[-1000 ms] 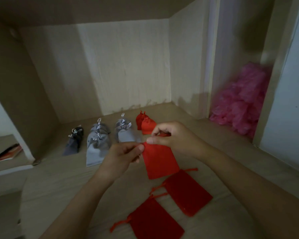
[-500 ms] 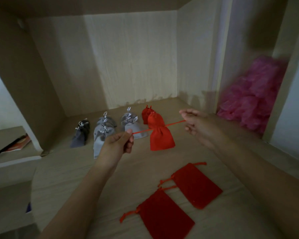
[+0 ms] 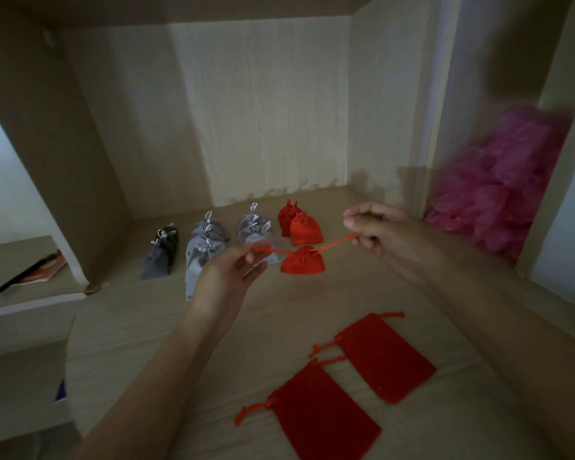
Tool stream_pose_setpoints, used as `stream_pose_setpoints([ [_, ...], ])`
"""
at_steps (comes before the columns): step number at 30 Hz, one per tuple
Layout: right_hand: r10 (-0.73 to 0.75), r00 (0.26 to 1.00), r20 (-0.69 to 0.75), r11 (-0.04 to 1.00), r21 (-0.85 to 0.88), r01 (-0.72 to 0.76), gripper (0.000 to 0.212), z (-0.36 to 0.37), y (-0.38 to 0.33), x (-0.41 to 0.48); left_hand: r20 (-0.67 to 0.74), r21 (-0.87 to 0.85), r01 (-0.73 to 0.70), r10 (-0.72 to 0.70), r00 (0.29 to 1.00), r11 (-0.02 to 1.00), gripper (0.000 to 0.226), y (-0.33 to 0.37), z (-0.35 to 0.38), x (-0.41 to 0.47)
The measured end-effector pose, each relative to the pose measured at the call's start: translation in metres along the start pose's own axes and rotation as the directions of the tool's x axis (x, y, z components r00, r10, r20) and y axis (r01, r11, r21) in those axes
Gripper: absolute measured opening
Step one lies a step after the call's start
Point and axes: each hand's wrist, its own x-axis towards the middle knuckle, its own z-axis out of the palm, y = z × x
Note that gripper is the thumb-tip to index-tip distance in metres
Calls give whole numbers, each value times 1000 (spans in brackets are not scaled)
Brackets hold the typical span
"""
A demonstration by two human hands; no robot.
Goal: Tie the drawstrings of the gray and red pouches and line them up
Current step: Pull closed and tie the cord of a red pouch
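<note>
A: What is the surface, and what stands around it?

B: A pale wooden shelf floor (image 3: 140, 330) inside a dim cabinet bay. A side panel (image 3: 57, 134) fills the upper left of the frame, and a lighter back panel (image 3: 263, 111) fills the upper middle. At the left edge, a lower ledge carries a booklet (image 3: 35, 272). At the right edge, past an upright post, sits a blurred pink heap (image 3: 502, 187).

A: And the pouches, left to right?

B: Along the back at mid-frame there is 1 dark gray pouch (image 3: 161, 252), then 2 clusters of gray pouches (image 3: 203, 247). After them come 2 tied red pouches (image 3: 304, 227), one behind the other. At lower right of centre, 2 flat red pouches (image 3: 387, 358) lie just beside each other, cords toward the left.

A: Where is there room to move?

B: Wood shows between the back row and the flat pair, where both forearms cross, and along the lower left toward the front edge.

A: The hands?

B: The left hand (image 3: 228, 277), at centre, pinches the left end of a red drawstring (image 3: 337, 243) between thumb and fingertips, though it is blurred. The cinched red pouch (image 3: 302, 263) hangs on that string between the hands, just in front of the row. I cannot tell whether it touches the wood. The right hand (image 3: 375, 227), right of centre and higher, has its fingers curled and pinches the other end.
</note>
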Motion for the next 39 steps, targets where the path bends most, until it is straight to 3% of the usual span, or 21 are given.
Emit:
stream_pose_setpoints([
  [2,-31,996,83,998,-53,36,13,9,-2,-5,50,-138,46,-40,998,989,32,2,2,-2],
  [4,-77,986,150,989,-110,95,15,22,-4,-10,42,-160,67,-61,997,985,29,1,5,-4],
  [7,-130,961,244,980,-119,163,14,42,-7,-17,57,-81,89,-85,995,993,16,0,10,-7],
  [11,-146,936,321,978,-94,185,10,55,-4,-26,199,109,96,-116,973,989,14,-1,8,-12],
  [17,-141,941,308,990,21,142,10,62,2,-32,300,148,224,-259,918,963,9,1,9,-15],
  [26,-65,981,181,997,-35,72,10,60,11,-28,289,126,230,-257,922,965,26,3,9,-14],
  [29,-46,988,147,998,-28,51,9,61,11,-27,276,136,157,-189,942,978,21,-1,6,-12],
  [32,14,988,151,1000,13,-16,15,63,10,-29,241,143,46,-80,967,989,38,-3,0,-9],
  [35,97,977,190,989,-126,-73,32,65,14,-31,202,182,-38,1,979,983,14,-3,1,-8],
  [39,19,989,147,993,-117,-1,11,69,18,-34,147,242,-82,47,988,967,20,-6,2,-6],
])
